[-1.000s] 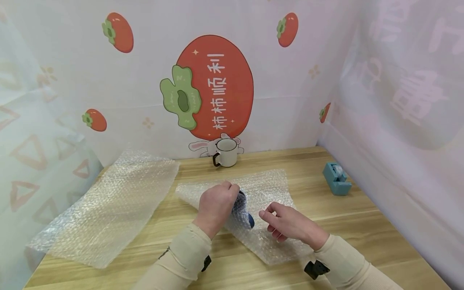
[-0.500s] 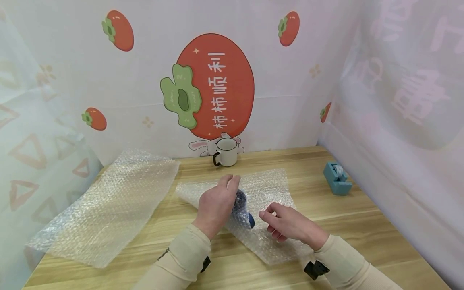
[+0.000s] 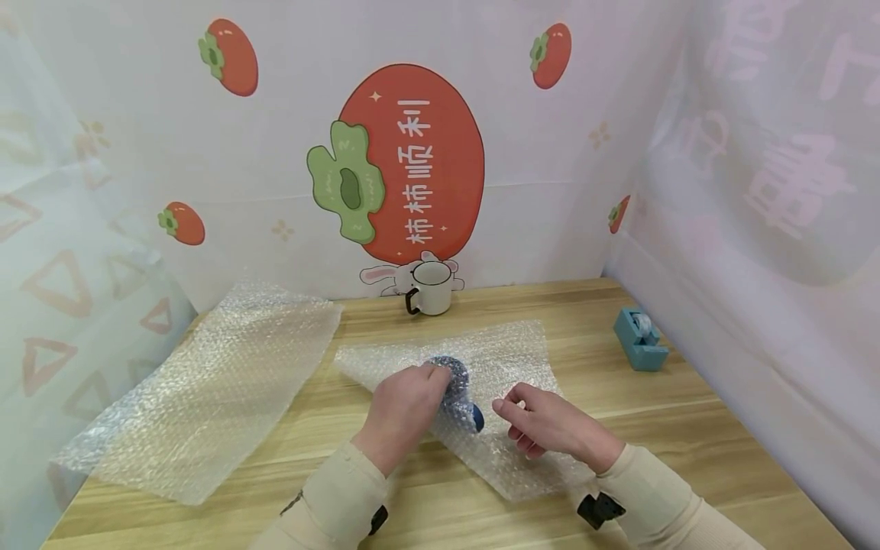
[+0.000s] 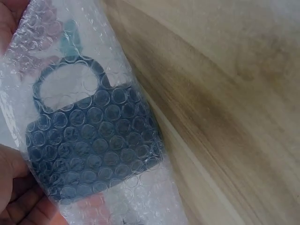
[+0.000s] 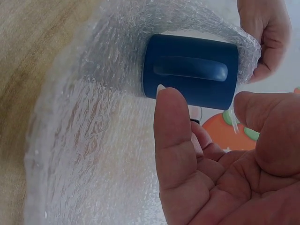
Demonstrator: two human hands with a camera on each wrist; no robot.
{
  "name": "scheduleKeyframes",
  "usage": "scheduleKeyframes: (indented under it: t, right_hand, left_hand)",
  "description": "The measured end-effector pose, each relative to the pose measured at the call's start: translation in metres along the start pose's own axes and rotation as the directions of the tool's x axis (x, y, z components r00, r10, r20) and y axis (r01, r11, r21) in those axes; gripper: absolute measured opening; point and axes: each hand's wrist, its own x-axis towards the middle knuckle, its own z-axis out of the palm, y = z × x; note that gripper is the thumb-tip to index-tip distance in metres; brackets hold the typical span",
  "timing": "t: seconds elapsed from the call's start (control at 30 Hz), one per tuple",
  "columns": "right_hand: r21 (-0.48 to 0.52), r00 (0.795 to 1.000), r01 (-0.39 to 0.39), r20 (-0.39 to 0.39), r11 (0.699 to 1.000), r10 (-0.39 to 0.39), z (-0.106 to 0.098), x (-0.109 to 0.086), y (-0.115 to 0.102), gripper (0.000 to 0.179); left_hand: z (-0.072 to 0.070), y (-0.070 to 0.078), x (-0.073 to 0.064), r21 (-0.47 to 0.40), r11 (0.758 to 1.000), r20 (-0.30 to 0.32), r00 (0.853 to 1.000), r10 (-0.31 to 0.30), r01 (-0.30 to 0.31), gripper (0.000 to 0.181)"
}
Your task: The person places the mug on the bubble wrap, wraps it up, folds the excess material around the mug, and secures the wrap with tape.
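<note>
A dark blue mug (image 5: 190, 86) lies wrapped on one side in a sheet of bubble wrap (image 3: 509, 359), its handle (image 5: 192, 69) sticking out uncovered. In the left wrist view the mug (image 4: 93, 145) shows dark through the bubbles. My left hand (image 3: 406, 409) is at the mug's far end, fingers curled over the wrap's edge and gripping it there. My right hand (image 3: 550, 424) hovers on the handle side, loosely bent and holding nothing. In the right wrist view its index fingertip overlaps the mug's lower edge, with the thumb apart.
A second bubble wrap sheet (image 3: 220, 389) covers the left of the wooden table (image 3: 289, 481). A white mug (image 3: 433, 290) with a black handle stands at the back by the printed curtain. A teal tape dispenser (image 3: 639, 340) sits at the right.
My left hand's fingers straightened along the wrapped mug, then curled again and drew back toward me, leaving more of the mug's wrapped far end visible. My right hand stayed in place.
</note>
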Motion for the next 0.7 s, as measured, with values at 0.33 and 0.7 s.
scheduleKeyframes:
  t: [0.33, 0.7]
  right_hand:
    - [0.002, 1.000, 0.002, 0.004, 1.000, -0.002, 0.003, 0.001, 0.000, 0.043]
    - [-0.012, 1.000, 0.005, -0.005, 1.000, -0.005, 0.001, 0.004, 0.001, 0.041]
  left_hand:
    - [-0.013, 0.005, -0.004, 0.031, 0.995, 0.191, 0.978, 0.086, -0.094, 0.022]
    - [-0.013, 0.006, -0.008, 0.119, 0.982, 0.209, 0.971, 0.117, -0.144, 0.029]
